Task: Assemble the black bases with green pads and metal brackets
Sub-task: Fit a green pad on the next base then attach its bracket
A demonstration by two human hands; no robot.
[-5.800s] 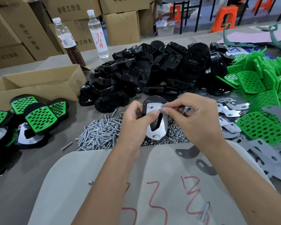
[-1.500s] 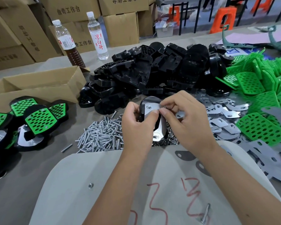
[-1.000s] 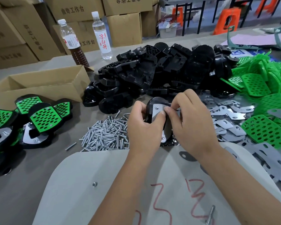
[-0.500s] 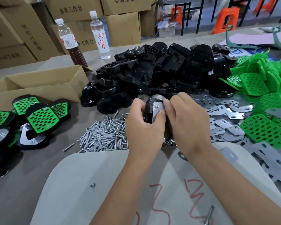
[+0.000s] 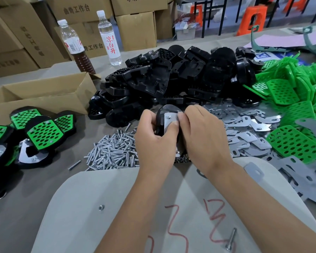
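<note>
Both my hands hold one black base (image 5: 161, 114) upright above the screw pile, with a metal bracket (image 5: 169, 121) lying on its face. My left hand (image 5: 153, 143) grips the base's left side, its thumb pressing on the bracket. My right hand (image 5: 202, 137) grips the right side, its fingertips pinching at the bracket's top edge by a small screw. Most of the base is hidden behind my hands. A heap of loose black bases (image 5: 171, 81) lies behind, green pads (image 5: 295, 108) are piled at the right, and loose metal brackets (image 5: 248, 125) lie between them.
A pile of screws (image 5: 113, 150) lies left of my hands. Finished green-and-black assemblies (image 5: 40, 132) sit at the left by an open cardboard box (image 5: 44, 95). Two bottles (image 5: 108, 37) stand behind. A grey board (image 5: 117, 207) with red marks and a loose bolt (image 5: 231, 238) lies nearest me.
The base has been tilted up from lying face-on to standing nearly edge-on, and both hands have closed in around it. My right fingers moved up to the bracket's top.
</note>
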